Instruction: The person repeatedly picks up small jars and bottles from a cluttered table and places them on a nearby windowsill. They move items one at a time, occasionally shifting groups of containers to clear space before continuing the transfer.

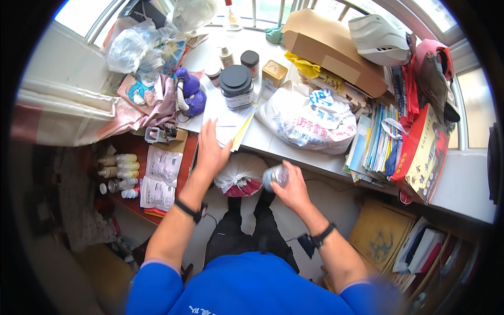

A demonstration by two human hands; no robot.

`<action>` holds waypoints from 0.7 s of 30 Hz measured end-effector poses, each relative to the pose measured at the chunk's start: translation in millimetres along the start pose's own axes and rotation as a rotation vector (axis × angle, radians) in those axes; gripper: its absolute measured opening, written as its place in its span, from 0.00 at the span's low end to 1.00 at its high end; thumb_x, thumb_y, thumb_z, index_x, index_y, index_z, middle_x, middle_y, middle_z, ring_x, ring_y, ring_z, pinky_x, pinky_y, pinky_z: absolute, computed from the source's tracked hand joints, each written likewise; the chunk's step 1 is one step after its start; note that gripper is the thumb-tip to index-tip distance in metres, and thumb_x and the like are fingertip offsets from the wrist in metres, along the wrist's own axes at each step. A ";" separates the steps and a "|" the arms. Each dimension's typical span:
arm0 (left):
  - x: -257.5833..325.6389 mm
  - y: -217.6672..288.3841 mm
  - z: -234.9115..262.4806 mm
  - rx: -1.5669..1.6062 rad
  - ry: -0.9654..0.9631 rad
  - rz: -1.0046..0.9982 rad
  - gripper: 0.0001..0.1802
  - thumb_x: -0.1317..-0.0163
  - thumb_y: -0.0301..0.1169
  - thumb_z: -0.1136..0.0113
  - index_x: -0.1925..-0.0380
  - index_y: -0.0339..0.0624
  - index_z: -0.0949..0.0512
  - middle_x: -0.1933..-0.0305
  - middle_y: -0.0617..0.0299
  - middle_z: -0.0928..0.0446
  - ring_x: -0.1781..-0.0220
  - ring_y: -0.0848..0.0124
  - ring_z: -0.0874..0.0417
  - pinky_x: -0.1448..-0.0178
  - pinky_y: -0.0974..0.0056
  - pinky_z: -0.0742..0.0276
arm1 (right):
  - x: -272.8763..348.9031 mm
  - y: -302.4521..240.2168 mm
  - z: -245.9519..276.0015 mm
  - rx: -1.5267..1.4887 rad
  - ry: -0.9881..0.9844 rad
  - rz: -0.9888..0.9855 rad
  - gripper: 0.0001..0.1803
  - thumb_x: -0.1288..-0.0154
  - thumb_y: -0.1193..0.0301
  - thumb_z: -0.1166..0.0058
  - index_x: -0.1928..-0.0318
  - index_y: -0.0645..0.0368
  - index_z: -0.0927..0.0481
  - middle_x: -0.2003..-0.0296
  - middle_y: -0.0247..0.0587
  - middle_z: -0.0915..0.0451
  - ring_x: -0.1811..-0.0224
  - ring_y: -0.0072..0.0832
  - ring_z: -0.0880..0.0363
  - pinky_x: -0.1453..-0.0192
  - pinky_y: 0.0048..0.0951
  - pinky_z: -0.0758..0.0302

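Observation:
My right hand (295,190) is wrapped round a small clear jar (274,178) with a bluish-grey look, slightly blurred, held tilted in front of the desk edge. My left hand (213,151) reaches toward the white papers (224,132) on the desk; its fingers are stretched out and nothing shows in them. Whether it touches the papers, I cannot tell. Just beyond stands a large dark-lidded jar (235,86) on the papers. Behind that are a smaller dark-lidded jar (250,62), a pump bottle (226,56) and a yellow square tin (274,73).
A stuffed white plastic bag (310,122) sits right of the papers, with upright books (379,137) beyond it. Left are a purple toy-like object (190,93) and several small bottles (127,166) on a red surface. Below the desk stands a white-lined bin (240,170).

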State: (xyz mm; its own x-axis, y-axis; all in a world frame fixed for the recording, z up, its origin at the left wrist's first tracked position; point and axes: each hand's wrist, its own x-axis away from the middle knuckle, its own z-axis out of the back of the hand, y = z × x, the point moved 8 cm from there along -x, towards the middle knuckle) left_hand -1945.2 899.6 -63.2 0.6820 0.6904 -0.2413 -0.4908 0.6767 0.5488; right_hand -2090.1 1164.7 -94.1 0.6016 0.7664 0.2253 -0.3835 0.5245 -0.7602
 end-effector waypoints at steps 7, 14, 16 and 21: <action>311.8 -6.9 33.1 0.058 -0.526 0.623 0.32 0.36 0.37 0.28 0.36 0.32 0.25 0.28 0.33 0.30 0.26 0.40 0.29 0.22 0.46 0.31 | -127.0 -27.7 -63.2 0.334 0.023 0.296 0.44 0.43 0.66 0.26 0.28 0.58 0.32 0.35 0.59 0.30 0.32 0.57 0.31 0.26 0.50 0.30; 423.0 -19.3 85.5 0.126 -0.320 0.933 0.31 0.34 0.40 0.30 0.37 0.32 0.23 0.33 0.38 0.24 0.28 0.44 0.24 0.24 0.49 0.28 | -144.9 -31.3 -89.4 0.647 0.075 0.366 0.43 0.44 0.74 0.31 0.27 0.60 0.31 0.29 0.64 0.33 0.26 0.61 0.37 0.20 0.53 0.37; 431.3 -25.8 90.8 0.173 -0.282 0.964 0.31 0.33 0.40 0.31 0.36 0.32 0.23 0.33 0.38 0.24 0.28 0.44 0.25 0.24 0.49 0.28 | -127.0 -32.2 -78.2 0.617 0.120 0.415 0.42 0.42 0.74 0.30 0.26 0.61 0.33 0.29 0.64 0.33 0.26 0.62 0.38 0.19 0.54 0.38; 458.5 -54.2 98.6 0.252 -0.284 0.973 0.31 0.32 0.43 0.31 0.35 0.36 0.24 0.33 0.39 0.23 0.29 0.45 0.24 0.25 0.51 0.27 | -40.3 -0.2 -67.3 0.561 0.101 0.365 0.41 0.41 0.75 0.32 0.28 0.64 0.33 0.31 0.65 0.32 0.28 0.61 0.34 0.22 0.55 0.36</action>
State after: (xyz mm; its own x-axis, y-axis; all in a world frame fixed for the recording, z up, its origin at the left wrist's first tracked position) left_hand -1552.4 1154.2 -124.7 0.1710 0.8008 0.5740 -0.7916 -0.2352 0.5640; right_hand -2067.1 1108.7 -144.0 0.4167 0.9067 -0.0648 -0.8638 0.3727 -0.3390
